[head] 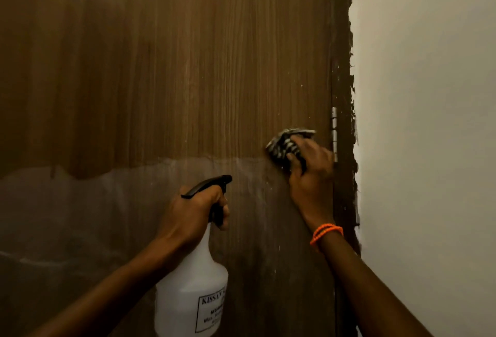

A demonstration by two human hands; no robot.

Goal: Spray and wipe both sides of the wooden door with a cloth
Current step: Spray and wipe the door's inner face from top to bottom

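Wiping near the hinge side, the right hand (308,165) has the cloth (285,144) bunched under its fingers and pressed flat on the door (188,68). The cloth looks soft and light, so bunching it in the palm like that seems the sensible hold. The left hand (193,213) is wrapped round the neck of the spray bottle (192,291), finger by the trigger; the plastic bottle probably has a bit of heft with liquid in it, so gripping up at the neck makes sense. The door is stiff and fills the view, with a hazy band across the lower part. The tight bit is on the right: the hinge (334,132) and rough frame edge sit just beside the cloth, then the wall (429,122). Loads of open door to the left.
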